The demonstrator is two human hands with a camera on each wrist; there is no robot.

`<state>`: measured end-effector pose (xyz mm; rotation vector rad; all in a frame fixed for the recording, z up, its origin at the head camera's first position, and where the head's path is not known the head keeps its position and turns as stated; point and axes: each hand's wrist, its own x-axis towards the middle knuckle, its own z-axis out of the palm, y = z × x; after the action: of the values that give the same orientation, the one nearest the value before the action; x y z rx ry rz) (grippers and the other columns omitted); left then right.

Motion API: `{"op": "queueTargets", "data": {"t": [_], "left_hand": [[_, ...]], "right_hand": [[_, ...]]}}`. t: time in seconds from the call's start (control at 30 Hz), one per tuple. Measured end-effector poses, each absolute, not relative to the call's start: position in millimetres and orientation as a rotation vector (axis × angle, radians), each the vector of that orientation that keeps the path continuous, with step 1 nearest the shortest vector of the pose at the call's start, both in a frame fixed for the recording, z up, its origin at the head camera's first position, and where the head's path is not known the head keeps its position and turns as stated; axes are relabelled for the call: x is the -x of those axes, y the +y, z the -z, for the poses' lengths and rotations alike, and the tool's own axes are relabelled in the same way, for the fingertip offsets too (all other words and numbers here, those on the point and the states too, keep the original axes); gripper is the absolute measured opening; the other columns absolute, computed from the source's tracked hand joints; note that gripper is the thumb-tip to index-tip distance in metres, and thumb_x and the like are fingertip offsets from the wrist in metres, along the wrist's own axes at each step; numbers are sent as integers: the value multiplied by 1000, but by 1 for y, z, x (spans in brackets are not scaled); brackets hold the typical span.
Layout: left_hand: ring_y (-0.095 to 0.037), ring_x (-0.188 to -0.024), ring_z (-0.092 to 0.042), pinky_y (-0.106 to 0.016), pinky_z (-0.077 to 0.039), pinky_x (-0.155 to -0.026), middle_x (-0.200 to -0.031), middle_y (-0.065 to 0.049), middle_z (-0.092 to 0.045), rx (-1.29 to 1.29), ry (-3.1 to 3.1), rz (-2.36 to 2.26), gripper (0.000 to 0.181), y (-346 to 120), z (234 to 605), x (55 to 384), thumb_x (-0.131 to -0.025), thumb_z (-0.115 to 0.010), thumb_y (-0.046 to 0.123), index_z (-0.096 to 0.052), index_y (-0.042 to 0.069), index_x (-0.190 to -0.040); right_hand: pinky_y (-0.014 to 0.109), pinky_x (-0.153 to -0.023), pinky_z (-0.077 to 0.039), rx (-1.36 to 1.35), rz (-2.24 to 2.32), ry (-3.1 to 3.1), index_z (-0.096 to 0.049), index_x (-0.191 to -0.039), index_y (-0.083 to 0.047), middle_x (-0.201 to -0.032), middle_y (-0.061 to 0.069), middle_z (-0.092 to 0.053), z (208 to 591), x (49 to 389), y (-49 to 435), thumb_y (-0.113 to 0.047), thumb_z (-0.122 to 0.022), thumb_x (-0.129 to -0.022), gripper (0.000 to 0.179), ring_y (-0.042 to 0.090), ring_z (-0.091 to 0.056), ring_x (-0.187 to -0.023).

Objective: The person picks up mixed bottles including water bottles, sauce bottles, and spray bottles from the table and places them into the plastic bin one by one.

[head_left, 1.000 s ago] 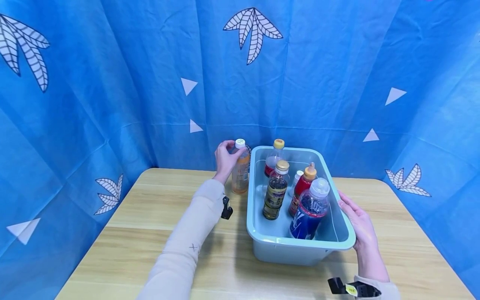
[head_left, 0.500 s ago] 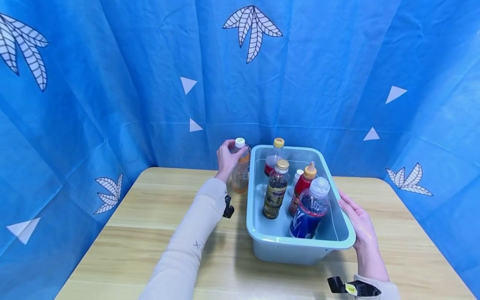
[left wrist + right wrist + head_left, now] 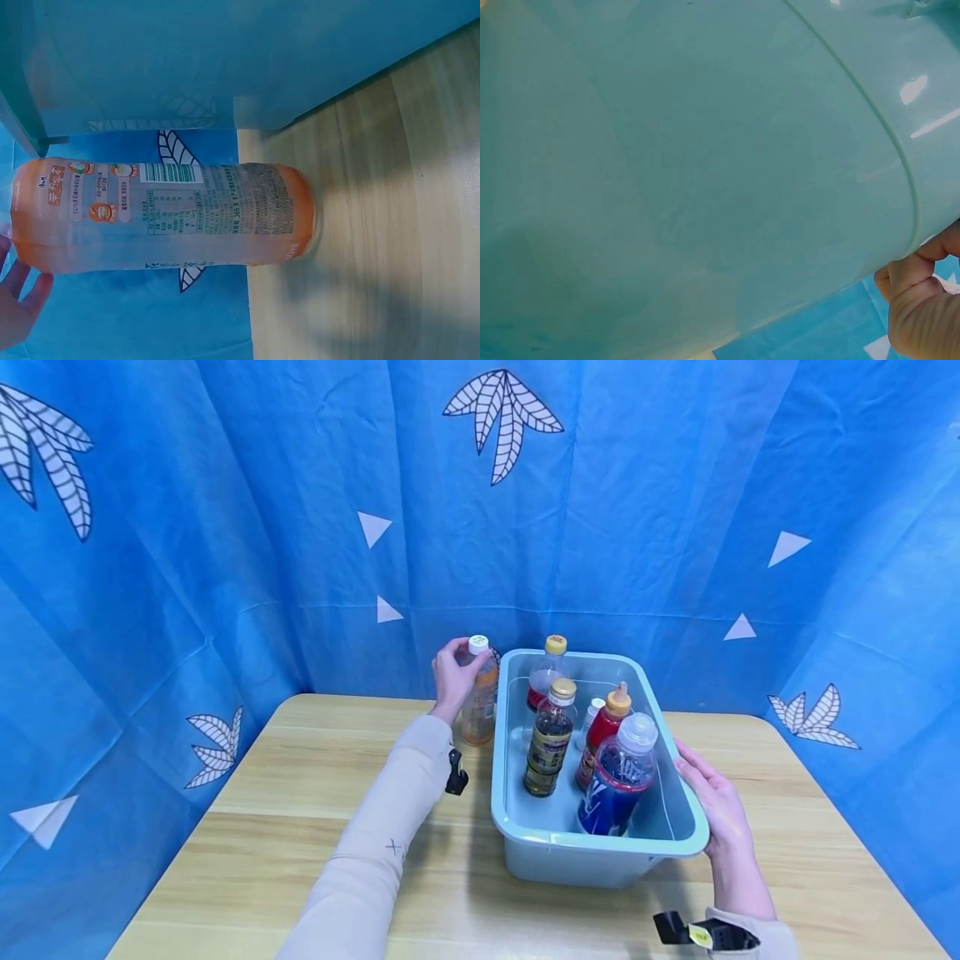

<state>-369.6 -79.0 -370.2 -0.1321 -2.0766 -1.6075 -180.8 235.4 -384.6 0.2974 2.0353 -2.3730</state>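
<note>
My left hand [image 3: 452, 681] pinches a clear plastic drink bottle [image 3: 480, 710] near its white cap [image 3: 478, 645]. Upright on the table, the bottle stands close beside the left wall of a blue-grey plastic bin. In the left wrist view its orange-printed label [image 3: 172, 199] and barcode face the camera, with fingertips at its upper end. My right hand [image 3: 716, 806] grips the right rim of the bin [image 3: 570, 860]. The right wrist view is mostly filled by the bin wall [image 3: 742, 150], with curled fingers [image 3: 915, 289] at its rim.
Inside the bin stand a yellow-capped bottle [image 3: 546, 681], a gold-capped dark bottle [image 3: 551, 747], a red squeeze bottle [image 3: 602, 731], a white-capped small bottle [image 3: 592, 713] and a blue-labelled bottle [image 3: 615, 785]. Blue curtain [image 3: 480, 552] hangs behind the wooden table [image 3: 360, 752].
My left forearm has shifted slightly to the right, its hand still at the bottle's top. The bottle, the bin and my right hand stay in place.
</note>
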Motion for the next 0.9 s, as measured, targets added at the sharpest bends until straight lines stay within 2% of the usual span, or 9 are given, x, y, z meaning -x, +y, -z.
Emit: {"op": "queueTargets", "data": {"t": [0.3,0.47,0.9], "left_hand": [[-15,-88,-58,-29,-48,-75,-102,-5,-64,138,-1992,1663,41,-86,376,372,-74,-70,32,-64,8,-106],[-14,-90,-59,-30,-48,-78,-104,-4,-63,151,-1973,1676,38,-90,375,366,-75,-71,28,-65,9,-107],[-14,-88,-60,-29,-49,-75,-101,-5,-65,134,-1972,1673,38,-97,356,347,-70,-75,24,-66,9,-104]], "right_hand": [[19,-74,-48,-279,2377,2037,-29,-139,-15,-99,-23,-56,385,181,235,-35,-54,-86,61,-2,-57,-89],[20,-74,-48,-278,2377,2043,-30,-139,-15,-100,-22,-55,385,180,235,-35,-54,-87,60,-1,-58,-89],[20,-73,-48,-287,2384,2046,-30,-138,-15,-99,-22,-56,384,179,234,-34,-54,-87,60,-1,-58,-88]]}}
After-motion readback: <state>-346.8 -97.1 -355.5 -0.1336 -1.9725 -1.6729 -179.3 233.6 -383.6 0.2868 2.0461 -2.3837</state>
